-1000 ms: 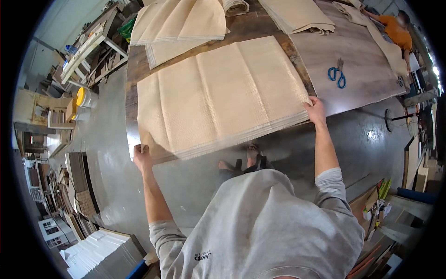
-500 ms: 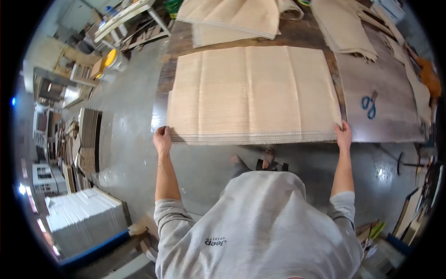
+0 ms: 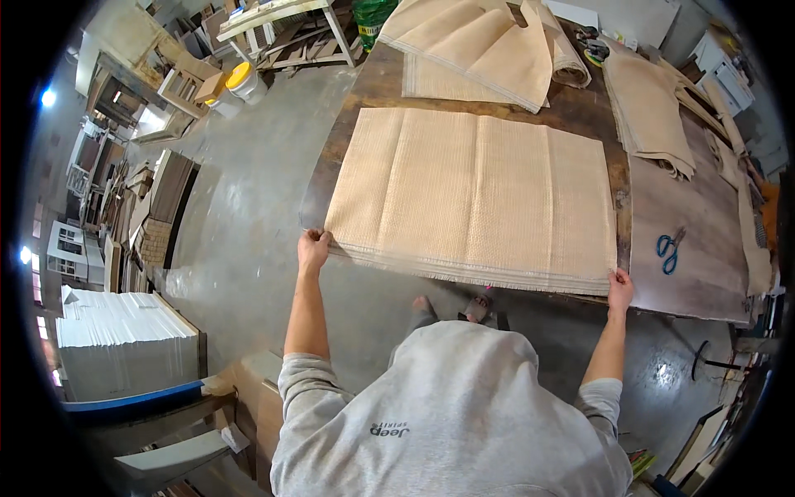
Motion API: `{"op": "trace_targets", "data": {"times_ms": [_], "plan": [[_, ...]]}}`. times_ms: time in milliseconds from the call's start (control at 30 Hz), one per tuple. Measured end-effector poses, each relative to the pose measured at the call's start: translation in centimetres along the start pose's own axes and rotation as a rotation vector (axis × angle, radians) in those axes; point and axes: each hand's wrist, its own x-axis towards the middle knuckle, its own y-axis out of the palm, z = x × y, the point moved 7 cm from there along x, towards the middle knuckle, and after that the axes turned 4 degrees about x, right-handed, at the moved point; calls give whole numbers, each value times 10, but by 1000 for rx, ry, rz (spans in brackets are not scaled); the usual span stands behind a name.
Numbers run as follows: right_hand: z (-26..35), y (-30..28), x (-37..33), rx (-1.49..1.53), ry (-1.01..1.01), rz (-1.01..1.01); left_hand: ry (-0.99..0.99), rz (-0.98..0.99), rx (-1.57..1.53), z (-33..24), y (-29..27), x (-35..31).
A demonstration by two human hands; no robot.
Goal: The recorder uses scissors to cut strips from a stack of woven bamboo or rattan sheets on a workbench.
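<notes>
And now, holding a stack of woven sheets (image 3: 472, 199) by both near corners, flat on the brown wooden worktop (image 3: 377, 83). On the near left corner, with the left hand (image 3: 313, 251): closed in a pinch, thumb and fingers tight on the rim. Over at the near right corner, with the right hand (image 3: 619, 291): pinching too, narrow, fingertips right at the edge. Impossible to tell from here how many layers sit inside each grip.

Why so wide apart? Probably to keep the long near side straight and even, with a pull at one corner only likely to skew the top sheet. Lying along the worktop's near edge, handy for both arms.

Now to the textures: tan, coarse and fine-ribbed in the weave, creased into upright bands by old-looking folds, frayed pale along the stepped near layers. Broadly rectangular, limp enough to show each crease.

Farther back, more of the same: a pleated pile (image 3: 472, 41), fanned and rumpled; beside it, a loose roll (image 3: 570, 70); off to the right, folded lengths (image 3: 650, 116). And on the smooth grey-brown panel (image 3: 687, 199), blue-handled scissors (image 3: 676, 240), apart from the cloth, seemingly parked within reach of the right hand.
</notes>
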Motion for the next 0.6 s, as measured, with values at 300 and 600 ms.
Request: {"op": "trace_targets", "data": {"times_ms": [300,600], "plan": [[-8,-6,1,16,-48,-56,-8,64,-64,-11,-5,-6],[13,6,-13,-102,-69,-179,366,-144,218,-73,-10,-17]]}}
